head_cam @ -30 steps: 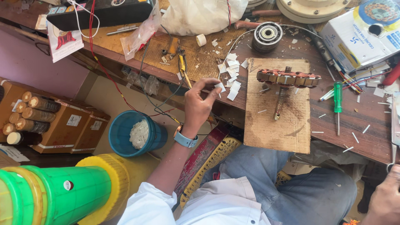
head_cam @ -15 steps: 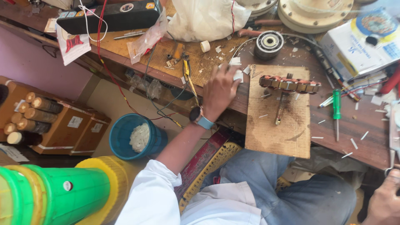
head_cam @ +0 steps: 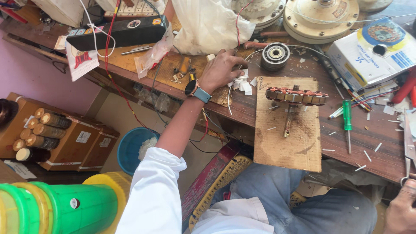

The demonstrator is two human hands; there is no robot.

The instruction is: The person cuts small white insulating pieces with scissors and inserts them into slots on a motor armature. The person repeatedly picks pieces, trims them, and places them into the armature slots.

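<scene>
Right hand [head_cam: 401,210] cut off at frame corner.

One green screwdriver [head_cam: 347,118], two hands [head_cam: 222,69].

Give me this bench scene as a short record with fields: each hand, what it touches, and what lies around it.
left hand: stretched out over the bench, fingers on a heap of small white paper slips
right hand: at the lower right corner, only partly in view; grip cannot be told
wrist: smartwatch on the left arm
centre: copper-wound stator on its shaft, resting on a wooden board
right of board: green screwdriver
behind slips: black bearing
floor: blue bucket
</scene>
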